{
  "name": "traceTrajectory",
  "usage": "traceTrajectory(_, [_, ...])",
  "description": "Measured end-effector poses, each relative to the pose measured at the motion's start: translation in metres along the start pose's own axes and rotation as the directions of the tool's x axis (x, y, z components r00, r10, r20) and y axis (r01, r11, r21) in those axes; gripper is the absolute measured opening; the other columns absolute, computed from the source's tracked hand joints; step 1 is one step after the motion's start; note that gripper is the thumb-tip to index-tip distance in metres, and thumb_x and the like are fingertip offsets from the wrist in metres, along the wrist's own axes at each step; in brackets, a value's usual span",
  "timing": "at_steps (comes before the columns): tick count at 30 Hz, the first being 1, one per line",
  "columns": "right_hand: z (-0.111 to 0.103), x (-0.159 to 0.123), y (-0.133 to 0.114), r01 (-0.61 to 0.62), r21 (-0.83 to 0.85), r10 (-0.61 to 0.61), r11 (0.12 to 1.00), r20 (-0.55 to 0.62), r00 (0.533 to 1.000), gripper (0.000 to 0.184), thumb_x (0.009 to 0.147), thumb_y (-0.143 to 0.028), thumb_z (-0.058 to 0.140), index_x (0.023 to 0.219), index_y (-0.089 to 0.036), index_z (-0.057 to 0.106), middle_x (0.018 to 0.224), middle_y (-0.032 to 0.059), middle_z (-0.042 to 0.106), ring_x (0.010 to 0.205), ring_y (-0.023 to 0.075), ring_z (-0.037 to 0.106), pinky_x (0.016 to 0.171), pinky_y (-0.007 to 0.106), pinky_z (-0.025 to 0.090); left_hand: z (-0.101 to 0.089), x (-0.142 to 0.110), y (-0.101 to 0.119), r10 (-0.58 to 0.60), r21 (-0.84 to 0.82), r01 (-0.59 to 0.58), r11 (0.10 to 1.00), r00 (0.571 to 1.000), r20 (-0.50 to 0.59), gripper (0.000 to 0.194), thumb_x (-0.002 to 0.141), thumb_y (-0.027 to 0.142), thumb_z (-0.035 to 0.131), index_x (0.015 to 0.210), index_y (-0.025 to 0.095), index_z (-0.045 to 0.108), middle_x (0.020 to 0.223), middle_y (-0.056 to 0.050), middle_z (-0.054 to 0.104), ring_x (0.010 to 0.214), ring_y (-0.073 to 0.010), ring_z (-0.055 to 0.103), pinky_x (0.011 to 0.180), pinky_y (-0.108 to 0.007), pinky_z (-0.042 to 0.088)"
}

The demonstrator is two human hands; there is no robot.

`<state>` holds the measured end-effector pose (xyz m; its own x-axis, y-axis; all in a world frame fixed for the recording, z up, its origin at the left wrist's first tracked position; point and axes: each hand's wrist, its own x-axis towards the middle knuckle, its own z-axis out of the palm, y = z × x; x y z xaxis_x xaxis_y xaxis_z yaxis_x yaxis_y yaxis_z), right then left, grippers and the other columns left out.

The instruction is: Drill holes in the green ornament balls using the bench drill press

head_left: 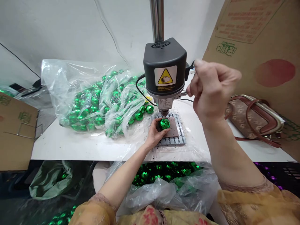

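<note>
**Green ball [165, 124] under drill press [165, 62], in left hand [154, 133]**

Left hand holds ball below drill press, over base plate [180, 137]. Right hand [212, 89] curled, just right of drill press; can't tell if gripping anything. Bagged green balls [85, 111] left of drill press, handbag [245, 117] farther right.

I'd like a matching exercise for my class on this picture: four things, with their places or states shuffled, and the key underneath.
Things
1. left hand
2. right hand
3. warning label
4. handbag

Places and states
A. on the front of the black machine head
B. beside the cardboard
C. holding a green ball
D. raised, curled beside the machine head

Pairs: 1-C, 2-D, 3-A, 4-B
</note>
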<state>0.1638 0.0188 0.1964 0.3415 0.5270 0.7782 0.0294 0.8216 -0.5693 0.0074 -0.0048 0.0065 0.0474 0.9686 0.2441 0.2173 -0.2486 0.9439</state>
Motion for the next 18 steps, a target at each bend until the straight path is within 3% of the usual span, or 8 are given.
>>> traceTrajectory(3, [0.009, 0.019, -0.001, -0.106, 0.090, 0.106, 0.990, 0.011, 0.994, 0.057, 0.085, -0.044, 0.068, 0.044, -0.019, 0.038, 0.036, -0.0068, 0.031, 0.031, 0.0021, 0.027, 0.033, 0.026, 0.019, -0.012, -0.018, 0.017, 0.071, 0.174, -0.052, 0.983, 0.992, -0.104, 0.049, 0.073, 0.034, 0.082, 0.113, 0.021, 0.057, 0.111, -0.009, 0.064, 0.106, -0.0278, 0.062, 0.095, -0.044, 0.049])
traceTrajectory(6, [0.011, 0.021, 0.000, -0.125, 0.127, 0.128, 0.984, -0.011, 0.992, 0.059, 0.080, -0.047, 0.072, 0.044, -0.020, 0.033, 0.036, -0.0068, 0.029, 0.031, 0.0032, 0.028, 0.033, 0.027, 0.019, -0.039, -0.053, 0.048, 0.100, 0.371, -0.138, 0.918, 0.988, 0.120, 0.044, 0.075, 0.036, 0.080, 0.113, 0.023, 0.060, 0.107, -0.008, 0.065, 0.101, -0.0267, 0.062, 0.089, -0.040, 0.050])
traceTrajectory(7, [0.010, 0.020, 0.001, -0.117, 0.126, 0.120, 0.985, -0.019, 0.993, 0.060, 0.080, -0.048, 0.072, 0.044, -0.020, 0.032, 0.037, -0.0067, 0.029, 0.031, 0.0035, 0.028, 0.033, 0.027, 0.019, -0.049, -0.065, 0.059, 0.062, 0.403, -0.195, 0.894, 0.946, 0.319, 0.043, 0.078, 0.037, 0.078, 0.114, 0.024, 0.060, 0.107, -0.008, 0.065, 0.099, -0.0260, 0.063, 0.086, -0.038, 0.050])
traceTrajectory(9, [0.009, 0.017, 0.003, -0.096, 0.109, 0.098, 0.989, -0.017, 0.995, 0.059, 0.081, -0.051, 0.070, 0.046, -0.020, 0.033, 0.038, -0.0064, 0.028, 0.033, 0.0038, 0.027, 0.035, 0.028, 0.021, -0.068, -0.084, 0.077, -0.048, 0.439, -0.310, 0.843, 0.770, 0.637, 0.046, 0.079, 0.046, 0.077, 0.117, 0.024, 0.062, 0.105, -0.008, 0.067, 0.096, -0.0264, 0.063, 0.081, -0.037, 0.050])
traceTrajectory(10, [0.008, 0.016, 0.004, -0.081, 0.103, 0.083, 0.991, -0.013, 0.996, 0.058, 0.082, -0.051, 0.068, 0.048, -0.020, 0.033, 0.039, -0.0064, 0.028, 0.033, 0.0038, 0.026, 0.036, 0.028, 0.022, -0.075, -0.087, 0.083, -0.092, 0.445, -0.339, 0.829, 0.702, 0.706, 0.047, 0.081, 0.050, 0.076, 0.118, 0.024, 0.062, 0.106, -0.008, 0.067, 0.096, -0.0266, 0.064, 0.081, -0.036, 0.049])
traceTrajectory(11, [0.008, 0.016, 0.005, -0.067, 0.100, 0.067, 0.993, -0.006, 0.998, 0.056, 0.084, -0.051, 0.067, 0.049, -0.021, 0.034, 0.040, -0.0065, 0.028, 0.034, 0.0039, 0.026, 0.038, 0.028, 0.024, -0.081, -0.086, 0.085, -0.108, 0.454, -0.345, 0.822, 0.687, 0.718, 0.045, 0.084, 0.051, 0.072, 0.119, 0.024, 0.062, 0.106, -0.008, 0.068, 0.097, -0.0265, 0.064, 0.082, -0.036, 0.049])
traceTrajectory(15, [0.007, 0.015, 0.008, -0.035, 0.109, 0.033, 0.993, 0.016, 0.999, 0.051, 0.089, -0.043, 0.064, 0.052, -0.021, 0.036, 0.042, -0.0065, 0.030, 0.036, 0.0038, 0.028, 0.041, 0.027, 0.030, -0.084, -0.031, 0.064, 0.066, 0.524, -0.270, 0.808, 0.925, 0.375, 0.018, 0.099, 0.030, 0.050, 0.108, 0.023, 0.064, 0.102, -0.007, 0.067, 0.095, -0.0233, 0.063, 0.086, -0.035, 0.049])
traceTrajectory(18, [0.007, 0.015, 0.006, -0.021, 0.105, 0.021, 0.994, 0.008, 1.000, 0.054, 0.088, -0.044, 0.064, 0.051, -0.020, 0.034, 0.041, -0.0068, 0.029, 0.034, 0.0028, 0.028, 0.038, 0.025, 0.027, -0.072, 0.037, 0.030, 0.172, 0.615, -0.213, 0.759, 0.977, 0.126, 0.022, 0.092, 0.014, 0.050, 0.107, 0.020, 0.065, 0.105, -0.012, 0.064, 0.102, -0.0282, 0.061, 0.093, -0.040, 0.047])
